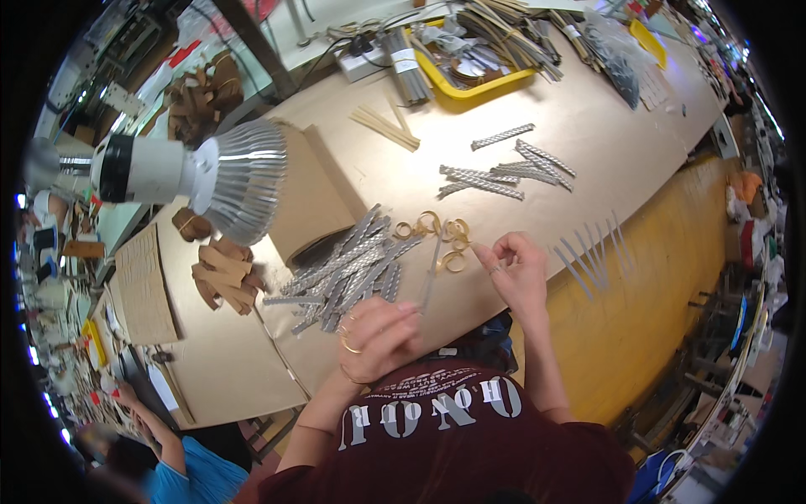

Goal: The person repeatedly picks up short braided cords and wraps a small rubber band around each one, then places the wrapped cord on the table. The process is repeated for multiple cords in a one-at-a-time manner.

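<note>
My left hand [379, 338], with rings on its fingers, is closed in a pinch beside a pile of silver-grey braided strips [357, 265]. At its fingertips is the lower end of a thin grey strip [431, 273], which points away toward several gold curled pieces [453, 259]. My right hand [515, 267] is closed, thumb and fingers pinched together, just right of the gold pieces. Whatever lies between those fingertips is too small to make out. More silver braided strips [483, 182] lie in loose groups farther off on the table.
A large lamp [239, 181] juts in from the left, over a brown cardboard folder [311, 189]. Tan strips [231, 275] lie left of it. At the back stands a yellow tray [478, 91] with materials. Narrow grey strips [594, 256] line the right edge. A person in blue [197, 470] sits lower left.
</note>
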The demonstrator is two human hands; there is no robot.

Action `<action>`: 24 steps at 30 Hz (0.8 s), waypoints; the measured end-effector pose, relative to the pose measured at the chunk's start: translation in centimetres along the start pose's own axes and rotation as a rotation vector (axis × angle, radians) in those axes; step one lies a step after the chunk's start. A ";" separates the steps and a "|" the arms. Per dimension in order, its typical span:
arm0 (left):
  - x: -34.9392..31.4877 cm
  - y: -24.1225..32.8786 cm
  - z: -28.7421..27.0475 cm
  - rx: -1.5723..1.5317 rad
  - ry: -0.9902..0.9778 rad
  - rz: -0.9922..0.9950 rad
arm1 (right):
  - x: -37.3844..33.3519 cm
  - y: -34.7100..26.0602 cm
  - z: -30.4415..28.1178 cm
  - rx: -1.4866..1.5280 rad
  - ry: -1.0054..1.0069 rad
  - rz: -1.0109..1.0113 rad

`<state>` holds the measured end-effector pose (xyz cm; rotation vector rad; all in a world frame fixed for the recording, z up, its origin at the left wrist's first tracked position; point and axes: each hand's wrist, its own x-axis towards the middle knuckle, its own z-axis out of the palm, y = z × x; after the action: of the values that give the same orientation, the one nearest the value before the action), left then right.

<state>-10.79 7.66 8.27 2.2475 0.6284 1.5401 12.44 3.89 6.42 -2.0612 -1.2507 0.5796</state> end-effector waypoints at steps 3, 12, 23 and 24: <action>0.1 -0.2 1.2 -0.004 -0.191 0.177 | -0.3 -0.3 -0.8 0.751 -0.283 0.089; -2.8 0.2 6.4 -0.037 -0.373 0.302 | -0.6 -0.9 -1.3 0.810 -0.416 0.237; -4.5 0.9 9.2 -0.113 -0.471 0.244 | -1.8 2.5 -2.2 0.705 -0.314 0.295; -4.5 0.9 9.3 -0.131 -0.480 0.218 | -1.7 3.7 -3.0 0.652 -0.276 0.322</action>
<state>-3.36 4.17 1.89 2.5131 0.1452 1.0220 15.91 0.18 5.89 -1.6537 -0.7198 1.2676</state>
